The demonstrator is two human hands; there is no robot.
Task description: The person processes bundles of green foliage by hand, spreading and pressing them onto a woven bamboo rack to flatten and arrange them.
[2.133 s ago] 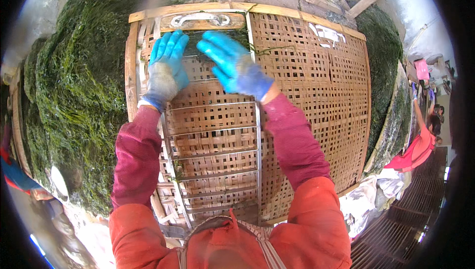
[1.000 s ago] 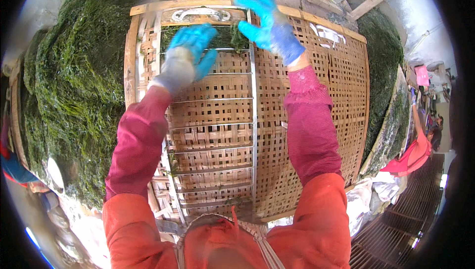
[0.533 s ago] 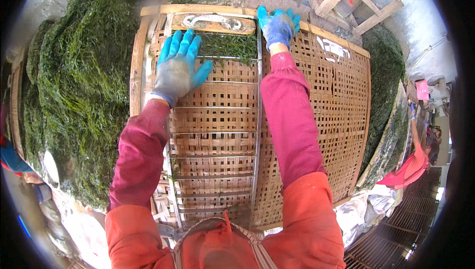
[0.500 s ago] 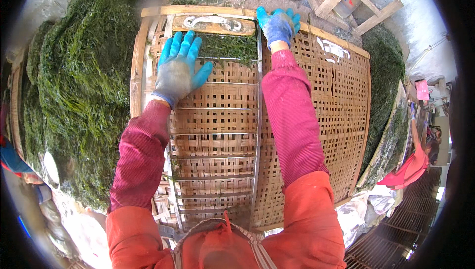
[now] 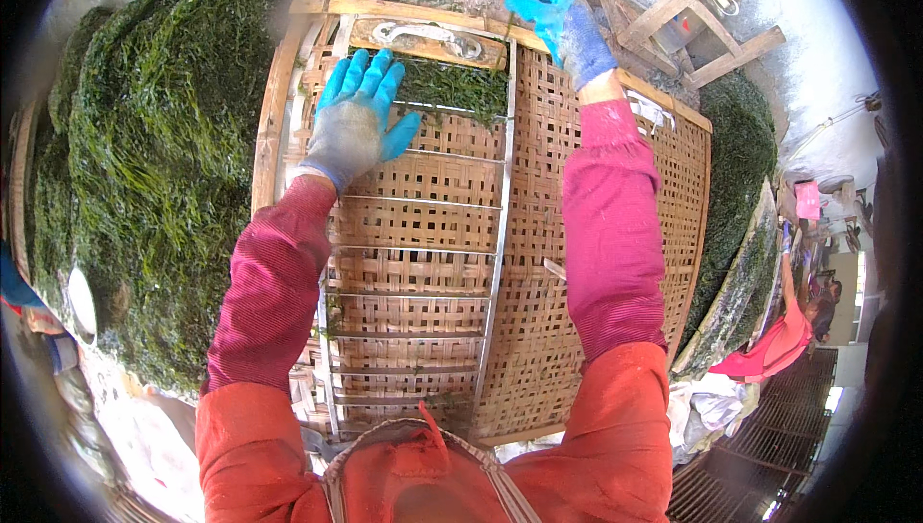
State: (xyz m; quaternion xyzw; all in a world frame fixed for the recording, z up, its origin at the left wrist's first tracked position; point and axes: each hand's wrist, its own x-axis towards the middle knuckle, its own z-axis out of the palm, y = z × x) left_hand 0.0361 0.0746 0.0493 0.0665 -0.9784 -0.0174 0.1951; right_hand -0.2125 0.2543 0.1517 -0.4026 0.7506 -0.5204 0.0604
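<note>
Seaweed (image 5: 454, 87): here, top slot of the metal frame (image 5: 502, 206); likely light, soft, slippery, best scooped broadly.
Left hand (image 5: 358, 121): spread flat at its left end.
Right hand (image 5: 565, 25): loose, seemingly empty, near wooden rim (image 5: 413, 13).

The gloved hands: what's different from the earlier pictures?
The right hand moved up and right, off the metal frame, leaving more seaweed visible in its top section. The left hand stays over the frame's upper left; the frame remains on the woven tray.

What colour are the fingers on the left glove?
The left glove has bright blue fingers, seen best in the head view.
</note>
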